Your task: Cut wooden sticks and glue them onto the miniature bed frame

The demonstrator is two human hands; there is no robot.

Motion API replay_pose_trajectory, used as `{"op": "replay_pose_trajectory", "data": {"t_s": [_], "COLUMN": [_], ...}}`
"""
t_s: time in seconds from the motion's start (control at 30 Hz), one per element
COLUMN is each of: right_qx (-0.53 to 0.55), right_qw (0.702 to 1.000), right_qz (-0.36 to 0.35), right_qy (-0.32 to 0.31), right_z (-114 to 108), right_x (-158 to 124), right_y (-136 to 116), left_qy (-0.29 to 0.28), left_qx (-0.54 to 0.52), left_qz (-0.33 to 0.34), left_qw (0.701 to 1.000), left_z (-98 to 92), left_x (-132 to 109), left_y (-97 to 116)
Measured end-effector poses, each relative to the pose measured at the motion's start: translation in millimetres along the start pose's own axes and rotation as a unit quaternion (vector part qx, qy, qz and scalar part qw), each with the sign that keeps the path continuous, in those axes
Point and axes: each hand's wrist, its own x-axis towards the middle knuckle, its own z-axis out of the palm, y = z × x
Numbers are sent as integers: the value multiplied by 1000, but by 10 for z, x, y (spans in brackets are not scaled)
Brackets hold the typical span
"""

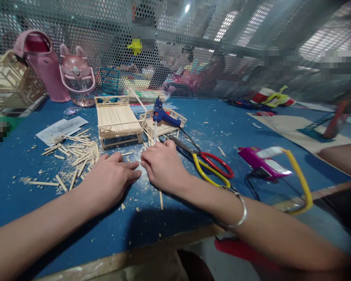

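Note:
My left hand [109,177] rests low over the table, its fingers pressed together and pointing right. My right hand [165,166] is closed beside it, fingers curled down with the tips almost meeting the left ones. A small whitish scrap [142,170] shows between the fingertips; whatever the fingers pinch is hidden. Just beyond stands a miniature bed of thin wooden sticks [117,119]. A blue hot glue gun [163,115] leans over a smaller stick frame [155,128]. Scissors with red and yellow handles [212,166] lie against the right forearm.
Cut sticks [80,158] and sawdust lie left on the blue table [61,222]. Paper pieces [58,130], a pink bottle [48,74] and a rabbit-eared bottle [77,78] stand behind. To the right are a purple tool [261,162], a yellow-handled saw [304,183] and another person's arm [343,158].

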Motion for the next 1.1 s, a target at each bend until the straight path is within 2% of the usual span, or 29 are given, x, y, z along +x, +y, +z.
{"op": "replay_pose_trajectory", "data": {"t_s": [0.23,0.37,0.63,1.1], "right_qx": [13,40,40,34], "right_qw": [1000,999,998,998], "right_qz": [0,-28,-56,-54], "right_qy": [9,-11,-1,-15], "right_z": [-7,-7,5,-46], "right_x": [-5,-3,9,21], "right_y": [25,61,105,108], "left_qy": [4,2,-4,17], "left_qx": [5,-3,-7,1], "left_qz": [0,4,1,5], "left_qw": [1000,1000,1000,1000], "left_z": [24,16,16,10], "left_x": [0,1,0,-8], "left_y": [-2,-4,-8,0]}}
